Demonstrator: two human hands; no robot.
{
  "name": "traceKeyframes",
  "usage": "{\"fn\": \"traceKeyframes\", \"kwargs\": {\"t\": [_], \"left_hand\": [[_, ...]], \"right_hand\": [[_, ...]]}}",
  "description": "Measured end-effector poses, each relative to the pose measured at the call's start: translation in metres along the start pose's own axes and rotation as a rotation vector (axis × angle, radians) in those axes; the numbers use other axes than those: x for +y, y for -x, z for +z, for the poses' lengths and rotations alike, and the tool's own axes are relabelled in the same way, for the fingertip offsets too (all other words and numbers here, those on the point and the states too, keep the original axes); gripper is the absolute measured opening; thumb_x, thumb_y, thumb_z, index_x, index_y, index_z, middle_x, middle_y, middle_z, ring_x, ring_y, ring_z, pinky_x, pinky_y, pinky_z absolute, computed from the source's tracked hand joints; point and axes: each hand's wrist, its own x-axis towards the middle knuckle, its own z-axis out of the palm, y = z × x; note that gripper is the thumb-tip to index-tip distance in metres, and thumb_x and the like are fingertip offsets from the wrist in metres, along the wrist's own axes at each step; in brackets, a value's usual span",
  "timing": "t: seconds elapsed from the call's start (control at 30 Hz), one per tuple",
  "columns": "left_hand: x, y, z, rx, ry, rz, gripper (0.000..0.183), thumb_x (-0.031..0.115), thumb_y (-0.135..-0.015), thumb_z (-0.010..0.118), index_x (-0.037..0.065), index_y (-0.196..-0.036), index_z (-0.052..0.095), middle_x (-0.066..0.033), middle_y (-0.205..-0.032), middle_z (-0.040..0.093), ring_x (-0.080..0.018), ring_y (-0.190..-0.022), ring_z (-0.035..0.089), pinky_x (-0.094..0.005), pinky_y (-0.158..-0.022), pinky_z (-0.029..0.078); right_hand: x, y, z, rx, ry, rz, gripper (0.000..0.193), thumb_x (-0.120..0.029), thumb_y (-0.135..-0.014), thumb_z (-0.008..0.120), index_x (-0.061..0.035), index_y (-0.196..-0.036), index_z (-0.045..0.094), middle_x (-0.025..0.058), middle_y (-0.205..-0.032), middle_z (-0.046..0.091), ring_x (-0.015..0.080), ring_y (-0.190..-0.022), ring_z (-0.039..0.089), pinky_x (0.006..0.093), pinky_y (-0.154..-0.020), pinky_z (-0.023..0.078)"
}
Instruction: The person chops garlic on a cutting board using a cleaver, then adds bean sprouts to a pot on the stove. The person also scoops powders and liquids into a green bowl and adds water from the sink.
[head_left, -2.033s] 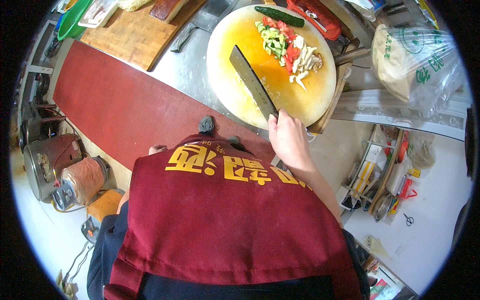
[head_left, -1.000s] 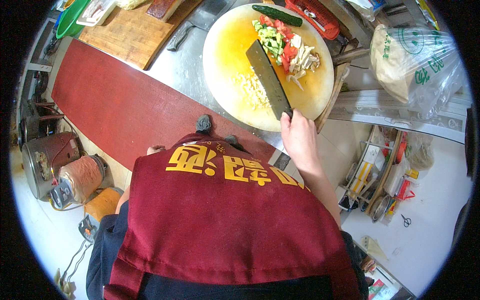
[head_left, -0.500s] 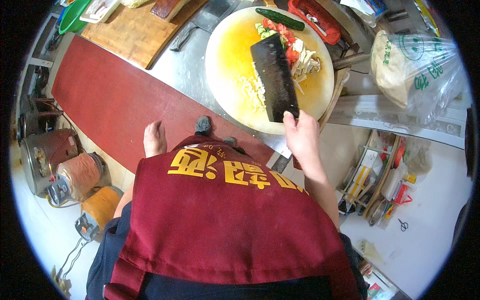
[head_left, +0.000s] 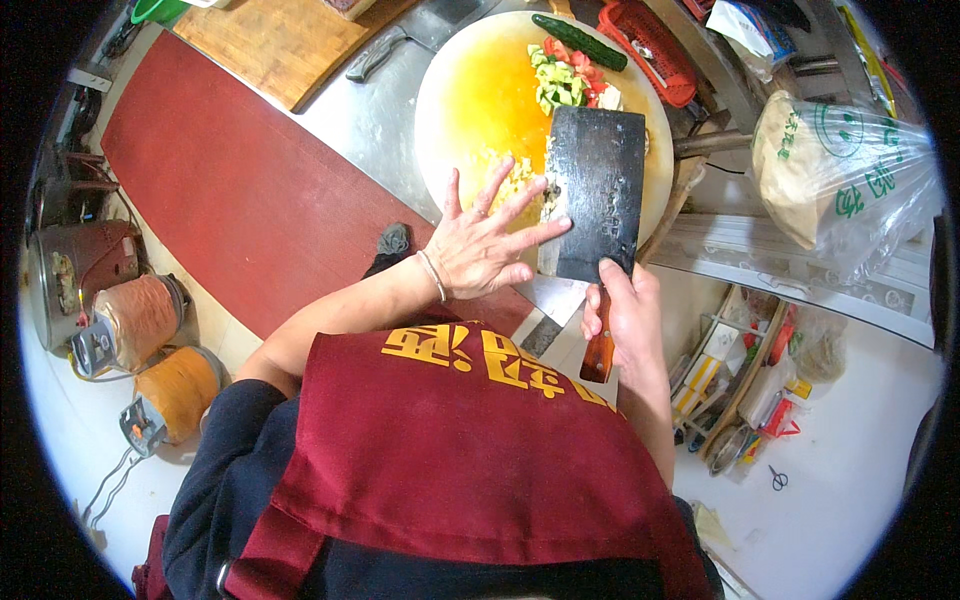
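Observation:
My right hand [head_left: 628, 305] grips the wooden handle of a cleaver [head_left: 598, 185], its broad dark blade lying flat over the right part of a round white cutting board [head_left: 450, 110]. My left hand [head_left: 487, 235] is open, fingers spread over the board's near edge, fingertips close to the blade's left edge. Finely chopped pale bits [head_left: 517, 180] lie beyond those fingers and against the blade. Diced green cucumber [head_left: 558, 82] and chopped tomato [head_left: 588, 72] sit past the blade, below a whole cucumber [head_left: 580, 42]. The blade hides most of the pale shreds.
A red plastic basket [head_left: 650, 60] stands right of the board. Another knife [head_left: 375, 55] lies on the metal counter, beside a wooden board [head_left: 280, 40]. A clear bag with pale contents [head_left: 790, 170] hangs at right. A red panel [head_left: 240, 190] spans the left.
My left hand has come over the board with fingers spread. The cleaver has moved right and turned its broad face up, covering the pale shreds.

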Motion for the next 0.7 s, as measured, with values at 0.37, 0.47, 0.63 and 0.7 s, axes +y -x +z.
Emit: {"fn": "traceKeyframes", "kwargs": {"t": [0.37,0.47,0.63,0.7], "left_hand": [[-0.013,-0.022,-0.025,-0.062,-0.039,-0.442,0.067,0.050,-0.097,0.041,0.022,-0.155,0.025,-0.0114,-0.165,0.003,-0.0364,-0.151,-0.005,-0.0732,-0.110,0.004],[-0.029,-0.015,-0.052,0.033,0.248,-0.437,0.064,0.053,-0.101,0.027,0.018,-0.155,0.027,-0.0111,-0.165,0.001,-0.0346,-0.151,-0.008,-0.0696,-0.111,-0.002],[0.003,-0.024,-0.090,-0.087,0.027,-0.101,0.069,0.062,-0.096,0.031,0.023,-0.153,0.032,-0.0106,-0.165,0.005,-0.0364,-0.151,-0.003,-0.0718,-0.110,-0.001],[0.026,-0.030,-0.079,-0.206,-0.014,0.034,0.069,0.064,-0.096,0.025,0.026,-0.153,0.033,-0.0122,-0.164,0.012,-0.0384,-0.151,0.002,-0.0746,-0.107,0.000]], "right_hand": [[0.022,0.038,-0.046,0.113,0.705,-0.422,0.014,-0.013,-0.092,0.065,-0.0009,-0.092,0.059,0.0067,-0.068,0.059,0.0153,-0.054,0.058,0.0304,-0.051,0.048],[0.020,0.048,-0.046,0.218,0.936,-0.782,0.029,-0.009,-0.079,0.073,-0.0012,-0.105,0.063,0.0154,-0.095,0.067,0.0280,-0.077,0.067,0.0360,-0.069,0.054],[0.022,0.046,-0.037,0.135,1.349,-0.965,0.033,-0.016,-0.075,0.073,-0.0073,-0.104,0.058,0.0107,-0.095,0.057,0.0301,-0.089,0.061,0.0412,-0.078,0.052],[0.026,0.040,-0.030,0.091,1.368,-0.989,0.026,-0.016,-0.078,0.070,-0.0078,-0.098,0.057,0.0097,-0.089,0.054,0.0292,-0.083,0.060,0.0416,-0.075,0.051]]}}
